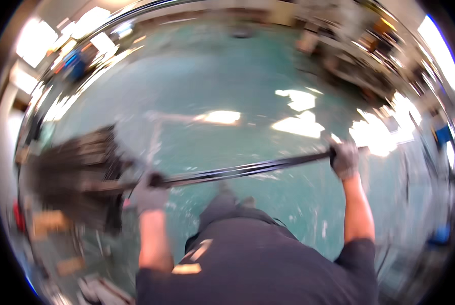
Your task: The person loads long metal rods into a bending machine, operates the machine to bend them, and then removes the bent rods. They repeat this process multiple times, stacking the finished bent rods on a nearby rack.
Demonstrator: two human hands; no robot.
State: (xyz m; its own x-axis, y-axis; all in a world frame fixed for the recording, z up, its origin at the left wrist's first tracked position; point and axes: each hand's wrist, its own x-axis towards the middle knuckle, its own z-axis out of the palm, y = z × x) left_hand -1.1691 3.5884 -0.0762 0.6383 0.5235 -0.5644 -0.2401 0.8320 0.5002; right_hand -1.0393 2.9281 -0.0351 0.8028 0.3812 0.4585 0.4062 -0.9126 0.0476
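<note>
Across the front of my body I hold long, thin dark bars [248, 169] with shiny edges, at least two side by side. My left hand [152, 192], in a grey glove, is closed around them towards their left part. Near the right end my right hand [344, 158], also gloved, grips them with the arm stretched out. The bars slope slightly up to the right. Beyond my left hand they run in front of or onto a dark, ribbed, stack-like mass [80, 173]. Motion blur hides whether they touch it and what it is.
A green floor [212, 76] with bright sunlit patches stretches ahead. Cluttered machinery or benches [359, 61] stand at the far right. A blue object [75, 65] is at the far left. A brown box-like thing [49, 222] lies at the near left. Much is blurred.
</note>
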